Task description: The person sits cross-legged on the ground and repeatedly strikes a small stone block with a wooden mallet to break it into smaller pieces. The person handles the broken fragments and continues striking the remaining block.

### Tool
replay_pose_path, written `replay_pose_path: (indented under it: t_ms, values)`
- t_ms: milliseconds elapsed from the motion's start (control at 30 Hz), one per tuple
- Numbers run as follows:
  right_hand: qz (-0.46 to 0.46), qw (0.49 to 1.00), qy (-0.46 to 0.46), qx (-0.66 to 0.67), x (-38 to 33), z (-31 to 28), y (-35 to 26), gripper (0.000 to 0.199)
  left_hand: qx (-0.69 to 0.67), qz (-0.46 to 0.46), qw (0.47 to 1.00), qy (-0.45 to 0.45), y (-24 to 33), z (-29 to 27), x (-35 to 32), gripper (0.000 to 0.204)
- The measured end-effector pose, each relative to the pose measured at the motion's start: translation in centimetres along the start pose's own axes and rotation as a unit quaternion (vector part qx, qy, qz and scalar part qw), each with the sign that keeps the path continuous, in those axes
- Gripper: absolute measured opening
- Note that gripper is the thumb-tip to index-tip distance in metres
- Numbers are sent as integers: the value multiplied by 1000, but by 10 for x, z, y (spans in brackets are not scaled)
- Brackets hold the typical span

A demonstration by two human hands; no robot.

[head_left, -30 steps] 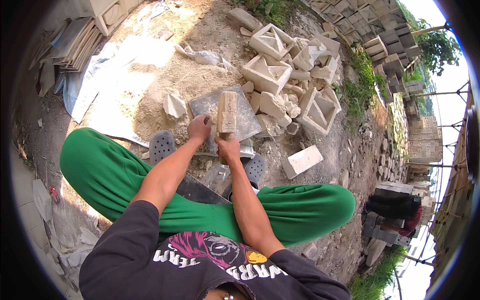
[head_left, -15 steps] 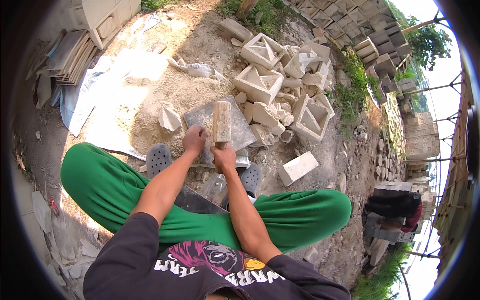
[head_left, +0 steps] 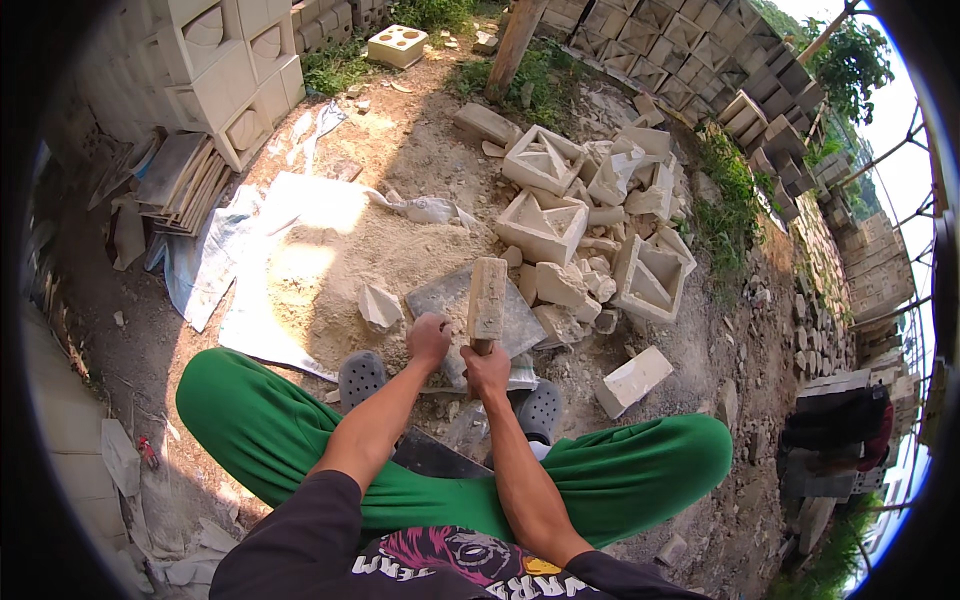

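Note:
My right hand is wrapped round the short handle of a dusty wooden mallet, whose blocky head stands over a flat grey slab on the ground. Just left of the mallet, my left hand is closed at the slab's near left edge. Whatever its fingers hold, if anything, is hidden. A pale broken chunk lies left of the slab. Between my legs is a clear plastic bottle, partly covered by my right forearm.
Beyond the slab to the right is a heap of broken blocks and rubble. A pale rectangular block lies by my right knee. Dusty white sheeting spreads at left, near stacked boards. Another person bends at far right.
The view has tilted up, so the scene sits lower and farther right, with more of the back showing. Both hands and the mallet keep nearly the same places over the slab.

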State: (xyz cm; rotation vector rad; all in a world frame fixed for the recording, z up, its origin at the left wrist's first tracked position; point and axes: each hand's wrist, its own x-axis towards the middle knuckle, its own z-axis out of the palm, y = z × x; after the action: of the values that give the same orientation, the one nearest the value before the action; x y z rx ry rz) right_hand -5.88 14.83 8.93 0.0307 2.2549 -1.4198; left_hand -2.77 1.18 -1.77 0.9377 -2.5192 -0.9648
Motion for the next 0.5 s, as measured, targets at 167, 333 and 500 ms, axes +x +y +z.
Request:
replay_pose_path:
  t_ms: [167,333,500]
  values:
    - [35,996,-17,-82,19,4,63,37,-12,-16,999,-42,12,-6,11,21]
    - [49,995,-32,-83,6,7,52,40,31,-70,996,-46,11,-5,10,21]
    - [43,998,-47,-7,1,3,13,38,1,-73,994,-76,9,-7,14,22]
